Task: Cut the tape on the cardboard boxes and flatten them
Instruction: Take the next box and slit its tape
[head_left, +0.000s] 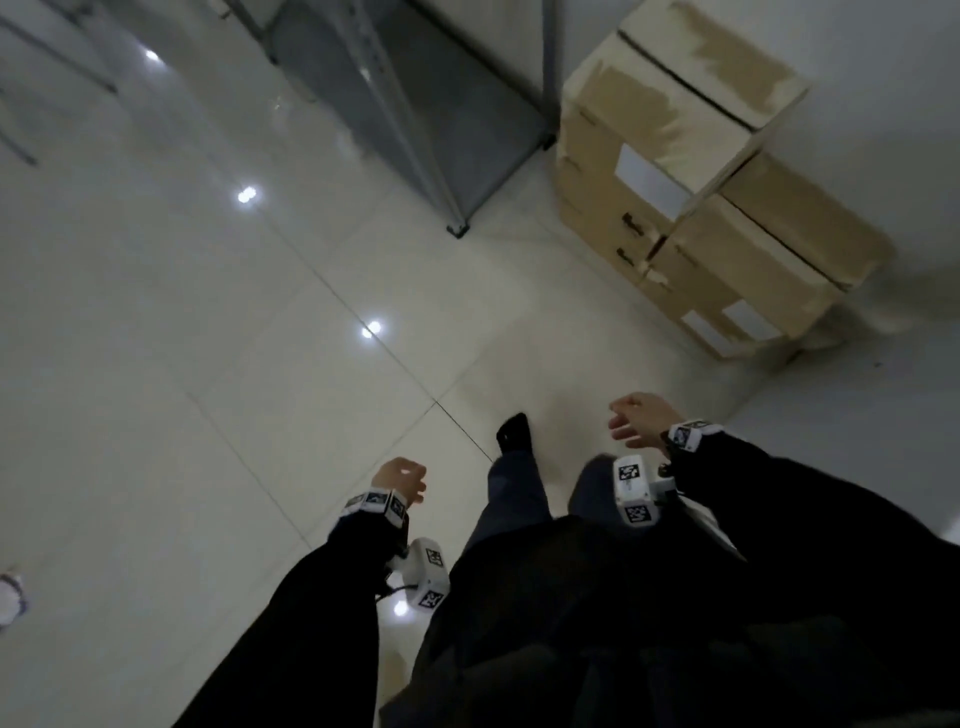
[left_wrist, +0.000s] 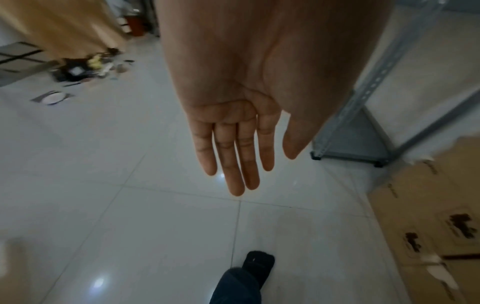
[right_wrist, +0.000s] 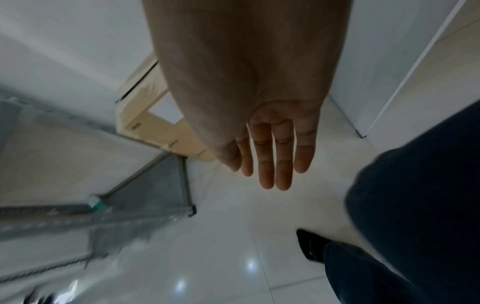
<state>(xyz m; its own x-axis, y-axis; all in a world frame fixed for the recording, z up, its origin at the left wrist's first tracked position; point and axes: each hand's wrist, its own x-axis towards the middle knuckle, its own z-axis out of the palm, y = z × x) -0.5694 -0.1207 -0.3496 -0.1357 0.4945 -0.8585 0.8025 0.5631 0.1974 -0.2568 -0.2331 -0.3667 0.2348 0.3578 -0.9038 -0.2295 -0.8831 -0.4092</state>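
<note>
Cardboard boxes (head_left: 691, 171), tan, are stacked at 1 o'clock against the wall, long axes running toward 4 o'clock; top seams are taped, white labels seen on the sides. Grey metal shelving (head_left: 415, 104) is noted at 12 o'clock, just beside the stack. Left hand (left_wrist: 233, 131) and right hand (right_wrist: 272, 144) are held over the tiled floor (head_left: 182, 312), fingers straight, nothing gripped.
</note>
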